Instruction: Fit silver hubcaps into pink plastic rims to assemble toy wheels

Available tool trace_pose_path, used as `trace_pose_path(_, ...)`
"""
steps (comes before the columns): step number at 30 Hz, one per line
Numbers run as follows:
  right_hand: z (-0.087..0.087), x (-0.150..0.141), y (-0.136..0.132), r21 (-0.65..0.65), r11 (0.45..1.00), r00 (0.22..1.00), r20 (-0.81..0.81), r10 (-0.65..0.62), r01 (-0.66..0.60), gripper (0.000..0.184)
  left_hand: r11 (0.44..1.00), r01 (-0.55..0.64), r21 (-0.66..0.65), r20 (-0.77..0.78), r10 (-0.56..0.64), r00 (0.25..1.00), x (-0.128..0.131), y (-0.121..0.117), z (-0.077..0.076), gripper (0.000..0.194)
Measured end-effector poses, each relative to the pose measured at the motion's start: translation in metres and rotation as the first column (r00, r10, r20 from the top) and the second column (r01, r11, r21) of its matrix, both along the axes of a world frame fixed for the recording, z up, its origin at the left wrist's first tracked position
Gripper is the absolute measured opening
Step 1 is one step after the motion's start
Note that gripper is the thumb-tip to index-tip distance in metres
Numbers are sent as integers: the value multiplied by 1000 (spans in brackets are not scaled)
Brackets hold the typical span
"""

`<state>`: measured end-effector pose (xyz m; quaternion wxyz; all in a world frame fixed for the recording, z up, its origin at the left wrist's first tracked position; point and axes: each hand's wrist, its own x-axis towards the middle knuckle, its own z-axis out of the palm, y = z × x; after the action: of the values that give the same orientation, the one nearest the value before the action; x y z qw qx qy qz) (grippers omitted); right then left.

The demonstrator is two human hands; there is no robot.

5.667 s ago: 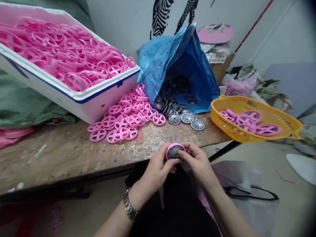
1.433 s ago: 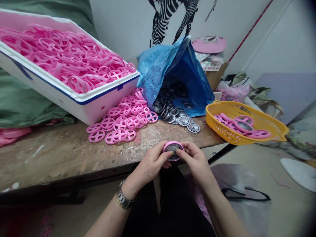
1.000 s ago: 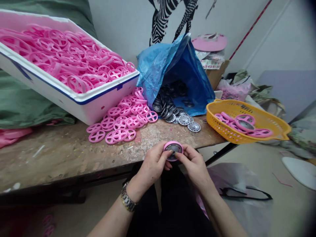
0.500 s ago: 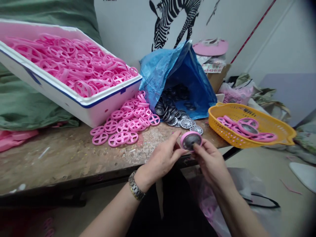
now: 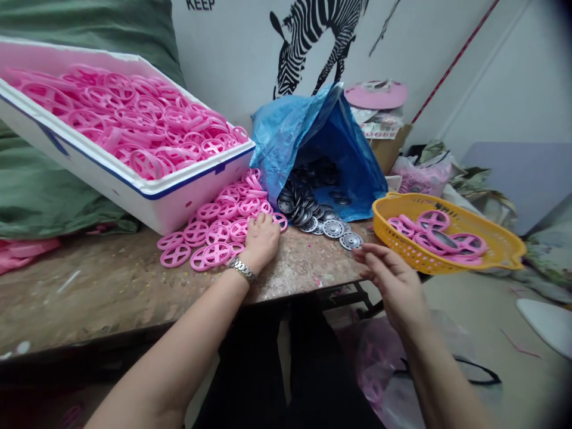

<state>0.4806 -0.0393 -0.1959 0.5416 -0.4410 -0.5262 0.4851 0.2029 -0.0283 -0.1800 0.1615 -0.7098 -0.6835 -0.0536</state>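
Note:
My left hand point(image 5: 263, 241) reaches onto a loose pile of pink spoked plastic wheels point(image 5: 217, 254) on the worktable. Its fingertips rest spread on the wheels near the pile's right end, and a metal watch is on that wrist. My right hand point(image 5: 388, 271) is beside the nearest grey plastic disc point(image 5: 351, 240), fingers and thumb apart at the disc's right edge. Several more grey discs point(image 5: 333, 229) spill from the mouth of a blue plastic bag point(image 5: 286, 128). Right of that hand, a yellow basket point(image 5: 500, 244) holds several pink wheels point(image 5: 434, 220).
A white foam box point(image 5: 179, 199) full of pink wheels leans at the back left against green cloth point(image 5: 27, 190). The worktable's point(image 5: 116, 292) front edge runs below my hands. Clear plastic bags point(image 5: 424, 357) stand on the floor at right.
The pink wheel with a grey disc has left my hands. My left hand moved left to the pink pile; my right moved right, beside the nearest grey disc.

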Motion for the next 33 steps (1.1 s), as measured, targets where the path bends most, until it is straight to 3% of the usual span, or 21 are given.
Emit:
trace_pose_path(3,-15,-4,13,249,968,887,454,-83,-37,33,999,35,-8,-11,-35,999,-4,1,-2,25)
trace_pose_path(5,-20,-2,30,387,919,774,604,-190,-77,36,998,60,-10,-15,-60,998,-5,-1,-1,26)
trace_pose_path(7,-22,1,45,442,891,667,696,-264,-108,39,994,106,-16,-13,-106,994,-3,-8,2,26)
trace_pose_path(14,-17,-8,62,387,916,332,882,-334,-108,49,916,397,-60,156,-384,910,17,-58,9,21)
trace_pose_path(17,-13,-14,61,343,933,214,925,-314,-114,49,914,395,-97,278,-356,892,23,-76,8,18)
trace_pose_path(19,-13,-16,60,330,936,157,938,-310,-121,46,942,326,-83,353,-279,893,26,-83,7,20)
trace_pose_path(24,-18,-15,62,396,904,170,914,-369,-163,32,986,135,-93,404,-87,910,34,-84,1,53)
trace_pose_path(28,-21,-9,63,438,875,221,892,-395,-206,25,991,104,-86,402,-61,914,40,-79,-4,53)
trace_pose_path(33,-19,2,57,479,839,301,865,-401,-259,31,992,119,-30,461,-91,883,41,-74,-13,52)
